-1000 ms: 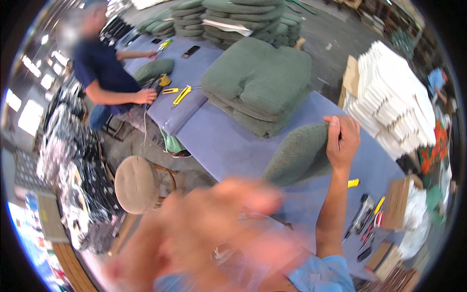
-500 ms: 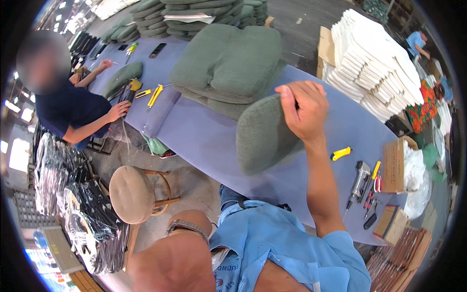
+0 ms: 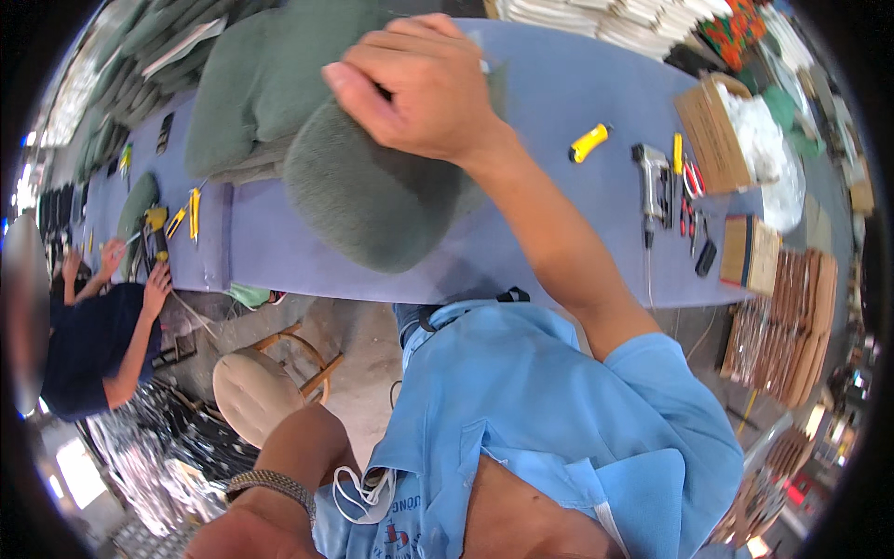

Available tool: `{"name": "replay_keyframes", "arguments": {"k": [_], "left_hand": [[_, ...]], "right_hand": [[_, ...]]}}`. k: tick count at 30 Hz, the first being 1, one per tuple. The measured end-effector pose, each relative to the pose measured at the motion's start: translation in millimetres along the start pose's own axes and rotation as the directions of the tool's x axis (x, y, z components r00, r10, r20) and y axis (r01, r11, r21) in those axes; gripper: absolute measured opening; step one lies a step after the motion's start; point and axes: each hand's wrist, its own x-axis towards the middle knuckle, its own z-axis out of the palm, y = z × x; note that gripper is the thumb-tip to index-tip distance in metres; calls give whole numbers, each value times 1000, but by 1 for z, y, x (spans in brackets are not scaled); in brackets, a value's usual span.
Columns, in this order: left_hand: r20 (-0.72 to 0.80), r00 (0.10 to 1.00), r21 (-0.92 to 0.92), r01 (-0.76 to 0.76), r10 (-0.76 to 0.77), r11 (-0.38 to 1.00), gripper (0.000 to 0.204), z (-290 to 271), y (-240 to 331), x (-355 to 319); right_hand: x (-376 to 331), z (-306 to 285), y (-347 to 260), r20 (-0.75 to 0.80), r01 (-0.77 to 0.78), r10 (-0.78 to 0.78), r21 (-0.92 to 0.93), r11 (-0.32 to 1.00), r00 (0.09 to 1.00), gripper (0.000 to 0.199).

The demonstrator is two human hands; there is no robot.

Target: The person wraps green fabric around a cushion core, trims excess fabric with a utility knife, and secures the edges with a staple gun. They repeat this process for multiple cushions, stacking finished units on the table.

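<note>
My right hand (image 3: 419,88) is closed over the upper edge of a dark green fabric seat cushion (image 3: 358,200), which is held tilted above the blue-covered table. Just behind and to the left, a stack of similar green cushions (image 3: 244,88) lies partly overlapped by it. My left hand (image 3: 251,538) is raised close at the lower left edge, with a metal band on its wrist. Its fingers are out of sight, so what it does cannot be seen.
The blue table (image 3: 540,224) bears a yellow cutter (image 3: 589,143), a metal power tool (image 3: 650,186), pliers (image 3: 694,179) and a cardboard box (image 3: 712,130) on the right. A co-worker (image 3: 93,345) works at the left end. A round stool (image 3: 256,391) stands below the table.
The view has turned right, so the table has shifted left. My right hand still grips the cushion by its upper edge. My left hand sits lower in view.
</note>
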Motion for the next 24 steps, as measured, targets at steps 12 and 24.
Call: {"name": "replay_keyframes", "arguments": {"k": [12,24], "left_hand": [[319,356,541,692,-878,477,36,67,-56,-133],[23,365,390,854,-931,345,72,-87,-6,-219]], "right_hand": [[11,-20,-34,429,-23,-11,76,997,903,24],[-216,-48,-15,676,-966,714,-12,257,181,40]]}}
